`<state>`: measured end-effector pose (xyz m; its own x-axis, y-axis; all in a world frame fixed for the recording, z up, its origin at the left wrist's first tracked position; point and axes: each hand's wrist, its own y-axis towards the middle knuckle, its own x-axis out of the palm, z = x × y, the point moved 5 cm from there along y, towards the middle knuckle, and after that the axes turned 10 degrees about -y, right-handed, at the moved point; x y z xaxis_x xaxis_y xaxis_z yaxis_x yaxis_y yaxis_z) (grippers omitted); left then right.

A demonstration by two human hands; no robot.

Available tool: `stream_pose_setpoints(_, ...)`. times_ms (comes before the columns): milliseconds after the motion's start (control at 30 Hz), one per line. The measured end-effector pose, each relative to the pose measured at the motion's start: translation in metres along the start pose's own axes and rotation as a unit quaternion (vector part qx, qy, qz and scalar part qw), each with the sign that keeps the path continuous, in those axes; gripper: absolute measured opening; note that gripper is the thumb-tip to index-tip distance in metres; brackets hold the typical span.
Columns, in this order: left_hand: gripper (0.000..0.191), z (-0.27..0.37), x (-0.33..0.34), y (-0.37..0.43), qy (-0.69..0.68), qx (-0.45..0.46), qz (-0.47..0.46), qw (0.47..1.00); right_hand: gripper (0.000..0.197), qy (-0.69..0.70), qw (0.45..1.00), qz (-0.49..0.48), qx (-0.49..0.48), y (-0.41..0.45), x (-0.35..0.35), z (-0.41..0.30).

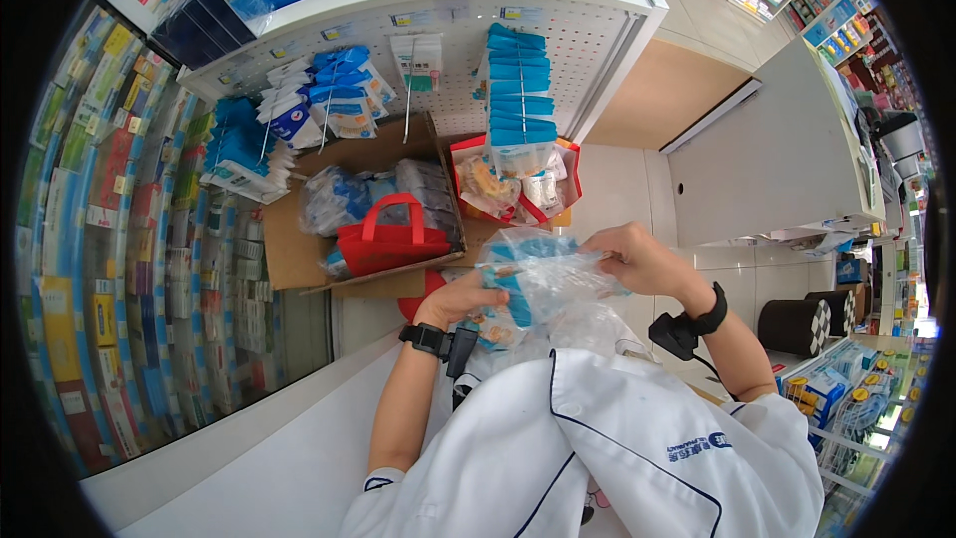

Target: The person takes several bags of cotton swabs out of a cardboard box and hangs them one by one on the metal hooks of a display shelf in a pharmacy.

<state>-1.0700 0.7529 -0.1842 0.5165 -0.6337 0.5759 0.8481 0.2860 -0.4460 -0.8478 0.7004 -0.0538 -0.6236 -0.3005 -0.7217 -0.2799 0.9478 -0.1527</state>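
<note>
Between my two hands is a clear plastic bag [553, 276] with blue and white packets inside it. My left hand [459, 300] grips the bag's left side, thumb over the packets. The fingers of my right hand [635, 258] pinch the crinkled plastic at its upper right. More clear plastic hangs below, close to my white coat [620, 433]. Just beyond my hands stands a red-rimmed bag [575, 172] holding packaged goods. Left of it, an open cardboard box [287, 239] contains plastic-wrapped packets and a small red tote bag [392, 246].
Hooks on a white pegboard [597, 37] carry hanging packets [521, 104] above the box. A glass-fronted shelf of medicine boxes [149, 261] runs along the left. To the right are a grey counter [769, 142] and black cylindrical stools [795, 327]; tiled floor lies between.
</note>
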Motion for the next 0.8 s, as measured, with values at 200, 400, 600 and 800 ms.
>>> stream_pose_setpoints(200, 0.068, -0.032, -0.019, 0.015, -0.108, 0.004, 0.03, 0.994, 0.039, 0.008, 0.992, -0.006, 0.126, -0.003, -0.029, 0.016)
stream_pose_setpoints(400, 0.059, -0.054, -0.052, 0.007, -0.169, -0.002, 0.041, 0.985, 0.031, 0.138, 0.959, 0.187, 0.163, -0.033, -0.071, 0.091)
stream_pose_setpoints(600, 0.051, -0.074, -0.075, -0.004, -0.189, 0.035, 0.056, 0.98, 0.029, 0.326, 0.886, 0.238, 0.227, 0.001, 0.013, 0.143)
stream_pose_setpoints(800, 0.058, -0.079, -0.081, -0.011, -0.234, 0.065, 0.011, 0.97, 0.024, 0.41, 0.859, 0.197, 0.236, 0.043, 0.074, 0.141)
